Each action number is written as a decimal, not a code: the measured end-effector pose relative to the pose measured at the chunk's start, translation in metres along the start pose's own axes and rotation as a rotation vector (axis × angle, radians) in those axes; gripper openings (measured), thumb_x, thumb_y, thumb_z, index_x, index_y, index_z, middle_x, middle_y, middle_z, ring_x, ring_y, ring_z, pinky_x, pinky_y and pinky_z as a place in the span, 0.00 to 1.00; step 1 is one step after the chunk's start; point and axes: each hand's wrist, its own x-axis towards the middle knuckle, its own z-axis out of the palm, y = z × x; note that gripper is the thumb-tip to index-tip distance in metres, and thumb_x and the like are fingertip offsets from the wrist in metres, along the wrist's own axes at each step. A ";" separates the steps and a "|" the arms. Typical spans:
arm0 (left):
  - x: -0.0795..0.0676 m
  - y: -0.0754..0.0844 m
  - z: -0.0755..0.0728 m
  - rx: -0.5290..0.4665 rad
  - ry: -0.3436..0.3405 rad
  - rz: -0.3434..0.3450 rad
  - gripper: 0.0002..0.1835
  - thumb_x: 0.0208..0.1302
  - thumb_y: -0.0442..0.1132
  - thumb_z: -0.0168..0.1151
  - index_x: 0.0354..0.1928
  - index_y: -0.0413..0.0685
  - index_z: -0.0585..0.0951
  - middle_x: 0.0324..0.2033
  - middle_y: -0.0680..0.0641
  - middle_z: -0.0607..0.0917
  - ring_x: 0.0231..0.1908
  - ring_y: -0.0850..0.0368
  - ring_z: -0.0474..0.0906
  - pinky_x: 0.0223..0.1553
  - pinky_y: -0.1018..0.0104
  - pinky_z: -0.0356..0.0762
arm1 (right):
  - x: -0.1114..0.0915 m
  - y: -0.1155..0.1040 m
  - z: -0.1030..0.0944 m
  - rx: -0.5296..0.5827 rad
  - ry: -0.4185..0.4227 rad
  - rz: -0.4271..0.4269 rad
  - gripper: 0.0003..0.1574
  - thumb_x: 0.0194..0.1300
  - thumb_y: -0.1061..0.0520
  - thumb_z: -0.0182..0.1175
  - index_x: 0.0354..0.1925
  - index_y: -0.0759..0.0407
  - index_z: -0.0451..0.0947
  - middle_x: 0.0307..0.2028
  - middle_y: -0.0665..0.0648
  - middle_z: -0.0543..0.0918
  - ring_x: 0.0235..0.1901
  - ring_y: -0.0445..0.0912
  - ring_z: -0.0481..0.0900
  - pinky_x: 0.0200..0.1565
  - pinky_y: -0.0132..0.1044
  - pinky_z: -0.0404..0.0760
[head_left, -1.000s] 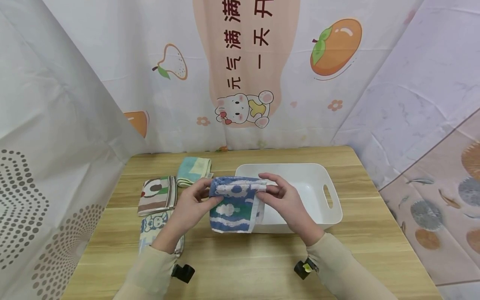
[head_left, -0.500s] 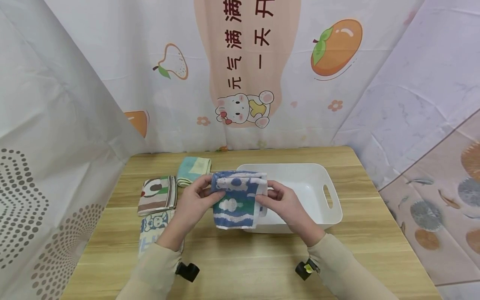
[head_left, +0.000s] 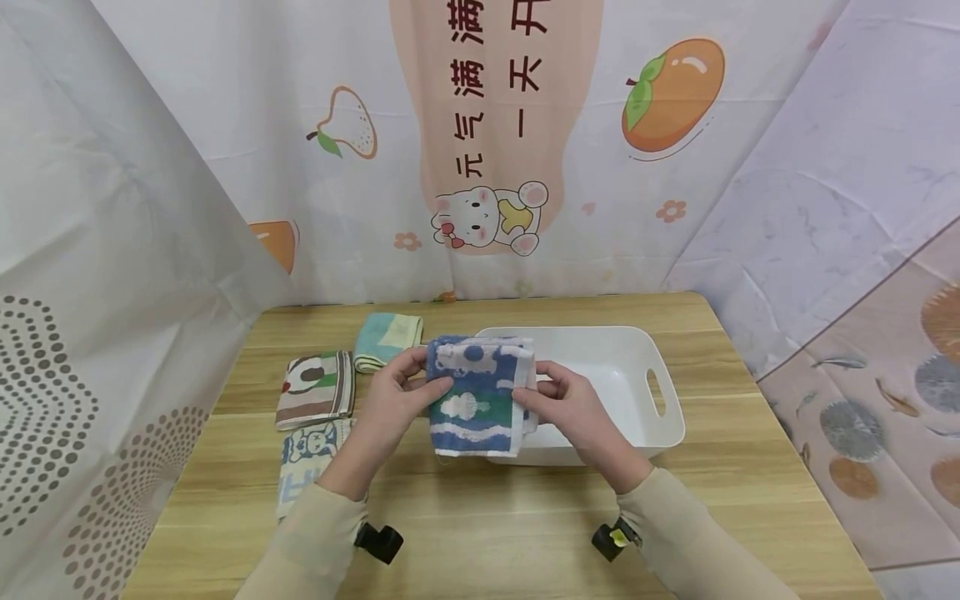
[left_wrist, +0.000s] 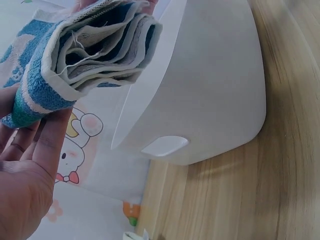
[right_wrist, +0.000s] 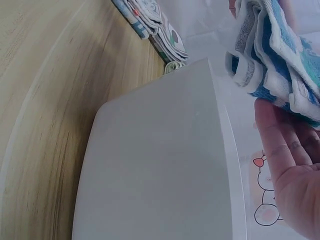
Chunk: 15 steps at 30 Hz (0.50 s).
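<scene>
A folded blue, green and white towel (head_left: 472,404) is held up between both hands, just in front of the white bin's left part. My left hand (head_left: 393,404) pinches its left edge, thumb on the near face and fingers behind. On the opposite edge my right hand (head_left: 562,404) grips it the same way. Both wrist views show the towel's layered folds from below, with the left hand (left_wrist: 30,165) and right hand (right_wrist: 295,165) under it. The white bin (head_left: 658,442) stands on the table behind the towel, which hides its left front part.
Left on the wooden table (head_left: 510,533) lie more folded towels: a teal and yellow one (head_left: 386,340), a brown striped one (head_left: 315,390), and a pale blue and cream one (head_left: 311,458), partly behind the left forearm. A printed curtain (head_left: 330,208) hangs behind the table.
The towel has risen slightly and shifted a little right, its front face turning more toward the head camera. The right fingers have shifted lower along its edge. Both hands still hold it.
</scene>
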 end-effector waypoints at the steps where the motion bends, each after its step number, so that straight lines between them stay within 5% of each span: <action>1: 0.000 0.001 0.000 -0.003 -0.003 -0.012 0.23 0.58 0.41 0.68 0.55 0.50 0.75 0.49 0.41 0.78 0.43 0.46 0.81 0.38 0.53 0.82 | 0.000 0.000 0.000 0.004 0.003 0.003 0.33 0.57 0.43 0.67 0.58 0.50 0.71 0.43 0.60 0.84 0.39 0.54 0.83 0.42 0.43 0.82; 9: -0.004 0.018 0.006 0.048 -0.024 -0.082 0.20 0.62 0.37 0.64 0.56 0.49 0.74 0.49 0.41 0.75 0.41 0.47 0.81 0.37 0.53 0.82 | 0.002 -0.002 -0.003 0.001 0.034 0.028 0.34 0.55 0.42 0.68 0.57 0.51 0.72 0.41 0.61 0.84 0.36 0.55 0.84 0.39 0.43 0.83; 15: 0.002 0.013 0.005 0.074 -0.039 -0.122 0.20 0.64 0.41 0.63 0.57 0.50 0.74 0.48 0.41 0.75 0.39 0.45 0.81 0.35 0.51 0.82 | 0.003 -0.004 -0.006 -0.015 0.038 0.059 0.34 0.57 0.42 0.67 0.57 0.53 0.70 0.41 0.61 0.84 0.37 0.54 0.83 0.39 0.44 0.82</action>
